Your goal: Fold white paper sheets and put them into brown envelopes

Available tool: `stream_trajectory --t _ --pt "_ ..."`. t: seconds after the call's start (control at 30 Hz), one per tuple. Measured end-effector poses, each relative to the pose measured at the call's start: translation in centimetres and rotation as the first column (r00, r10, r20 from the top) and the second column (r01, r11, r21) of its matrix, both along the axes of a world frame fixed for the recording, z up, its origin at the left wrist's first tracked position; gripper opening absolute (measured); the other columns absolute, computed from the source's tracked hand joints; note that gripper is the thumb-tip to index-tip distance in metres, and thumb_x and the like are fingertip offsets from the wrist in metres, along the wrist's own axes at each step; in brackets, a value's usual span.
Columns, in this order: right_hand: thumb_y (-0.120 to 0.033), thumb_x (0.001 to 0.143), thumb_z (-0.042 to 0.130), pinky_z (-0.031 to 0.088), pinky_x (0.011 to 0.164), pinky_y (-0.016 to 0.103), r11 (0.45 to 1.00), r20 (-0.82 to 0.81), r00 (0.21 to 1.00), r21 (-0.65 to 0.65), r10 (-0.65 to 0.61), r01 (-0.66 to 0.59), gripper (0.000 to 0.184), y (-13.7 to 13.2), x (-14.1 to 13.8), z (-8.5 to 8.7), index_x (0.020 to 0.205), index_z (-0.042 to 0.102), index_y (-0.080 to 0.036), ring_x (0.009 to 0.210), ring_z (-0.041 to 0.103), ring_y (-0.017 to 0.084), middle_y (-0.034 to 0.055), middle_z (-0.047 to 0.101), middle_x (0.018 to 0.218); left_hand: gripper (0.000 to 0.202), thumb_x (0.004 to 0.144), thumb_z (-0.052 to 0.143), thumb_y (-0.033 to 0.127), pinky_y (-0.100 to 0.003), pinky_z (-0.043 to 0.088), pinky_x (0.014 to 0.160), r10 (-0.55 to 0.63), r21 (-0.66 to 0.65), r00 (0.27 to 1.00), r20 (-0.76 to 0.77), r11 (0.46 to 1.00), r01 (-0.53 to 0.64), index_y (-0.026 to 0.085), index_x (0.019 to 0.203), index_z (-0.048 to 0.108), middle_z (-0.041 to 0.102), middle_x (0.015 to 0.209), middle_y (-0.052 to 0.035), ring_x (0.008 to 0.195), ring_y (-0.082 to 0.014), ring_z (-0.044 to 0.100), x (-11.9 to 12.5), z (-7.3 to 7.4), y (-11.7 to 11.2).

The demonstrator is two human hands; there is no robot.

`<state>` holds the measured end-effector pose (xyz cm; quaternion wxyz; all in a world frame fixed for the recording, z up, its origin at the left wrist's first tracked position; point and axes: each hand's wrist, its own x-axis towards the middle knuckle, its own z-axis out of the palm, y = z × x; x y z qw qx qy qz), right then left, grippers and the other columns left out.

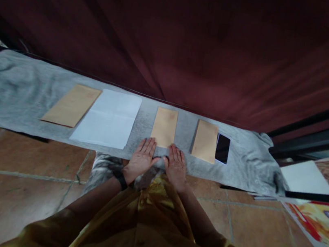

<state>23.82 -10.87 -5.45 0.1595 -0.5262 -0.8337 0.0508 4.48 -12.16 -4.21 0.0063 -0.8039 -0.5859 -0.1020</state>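
A brown paper envelope (164, 127) lies flat in front of me on a narrow surface covered with grey cloth. My left hand (142, 157) rests flat by its lower left corner, fingers stretched out, with a dark band on the wrist. At its lower right corner my right hand (175, 164) lies flat too, fingers extended. Neither hand grips anything. White paper sheets (109, 117) lie to the left of my hands, and beyond them another brown envelope (71, 105). To the right sits what looks like a stack of brown envelopes (205, 141).
A phone (222, 148) with a dark screen lies against the right-hand stack. The grey cloth (28, 82) is wrinkled at both ends. Behind it hangs a dark red curtain (177, 38). At the right are a black bar (319, 142) and a colourful printed package (322, 225).
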Motion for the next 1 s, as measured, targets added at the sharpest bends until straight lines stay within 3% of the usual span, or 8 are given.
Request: stream_trajectory --t 0.23,0.5,0.7,0.9,1.0 --pt "-0.034 0.106 0.039 0.027 0.122 0.048 1.0 0.006 1.0 0.002 -0.001 0.001 0.054 0.0 0.0 -0.2 0.154 0.04 -0.01 0.147 0.037 0.027 0.0156 0.044 0.157 0.059 0.102 0.04 0.043 -0.052 0.018 0.127 -0.1 -0.034 0.995 -0.006 0.994 0.099 0.013 0.153 0.041 0.037 0.161 -0.0142 0.153 -0.0279 0.027 1.1 0.7 1.0" --pt "-0.034 0.105 0.041 0.027 0.122 0.049 1.0 -0.002 1.0 -0.012 0.001 -0.001 0.054 0.1 0.1 -0.4 0.153 0.041 -0.01 0.147 0.037 0.028 0.0158 0.043 0.157 0.069 0.101 0.04 0.045 -0.055 0.015 0.127 -0.01 -0.027 1.0 -0.014 1.0 0.01 -0.004 0.15 0.038 0.039 0.156 -0.0278 0.153 -0.0323 0.023 1.4 0.6 0.7" --pt "-0.033 0.105 0.039 0.026 0.122 0.05 1.0 -0.037 0.999 -0.011 -0.004 0.004 0.052 0.5 -0.5 -0.1 0.153 0.042 -0.011 0.147 0.037 0.027 0.0149 0.044 0.157 0.07 0.101 0.039 0.045 -0.057 0.015 0.126 0.019 -0.027 1.0 -0.015 0.999 -0.019 -0.002 0.152 0.035 0.039 0.156 -0.0271 0.153 -0.0333 0.023 1.3 0.5 0.5" --pt "-0.027 0.106 0.033 0.028 0.123 0.046 0.995 -0.055 0.995 -0.05 0.086 -0.089 0.048 1.3 -1.8 0.1 0.15 0.047 -0.013 0.145 0.041 0.023 0.0117 0.048 0.154 0.066 0.1 0.036 0.037 -0.053 0.014 0.127 0.014 -0.049 0.999 -0.03 0.999 -0.016 -0.007 0.149 0.037 0.038 0.156 -0.0288 0.154 -0.0319 0.022 1.4 1.0 0.4" --pt "-0.029 0.106 0.036 0.028 0.122 0.047 0.997 -0.048 0.997 -0.048 0.064 -0.067 0.048 1.3 -1.6 0.1 0.149 0.048 -0.013 0.144 0.043 0.024 0.0124 0.048 0.154 0.066 0.1 0.038 0.038 -0.054 0.015 0.127 0.031 -0.036 0.999 -0.021 0.999 -0.031 -0.004 0.151 0.037 0.04 0.156 -0.0271 0.153 -0.0329 0.026 1.4 0.8 0.4"
